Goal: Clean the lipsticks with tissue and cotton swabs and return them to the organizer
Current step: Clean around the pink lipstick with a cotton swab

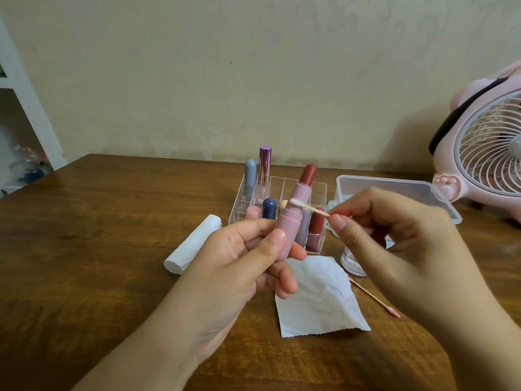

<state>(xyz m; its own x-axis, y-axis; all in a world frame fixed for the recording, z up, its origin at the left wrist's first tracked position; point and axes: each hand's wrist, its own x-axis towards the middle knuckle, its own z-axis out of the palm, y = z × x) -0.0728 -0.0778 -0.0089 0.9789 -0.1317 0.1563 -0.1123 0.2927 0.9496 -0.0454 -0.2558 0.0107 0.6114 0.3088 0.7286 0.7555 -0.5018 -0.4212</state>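
Both hands busy: left [242, 261] grips uncapped pink lipstick [293, 218], right [389, 230] pinches cotton swab [308, 208] against it.

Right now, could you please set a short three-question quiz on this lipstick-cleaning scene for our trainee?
1. True or false: the left hand grips the open pink lipstick.
2. Multiple choice: where does the tip of the cotton swab pinched by the right hand touch? A) the red bullet, B) the pink tube below the bullet, C) the tissue.
3. Short answer: what lies on the table just right of the tissue sheet?

Key
1. True.
2. B.
3. A used swab with a pink-stained tip.
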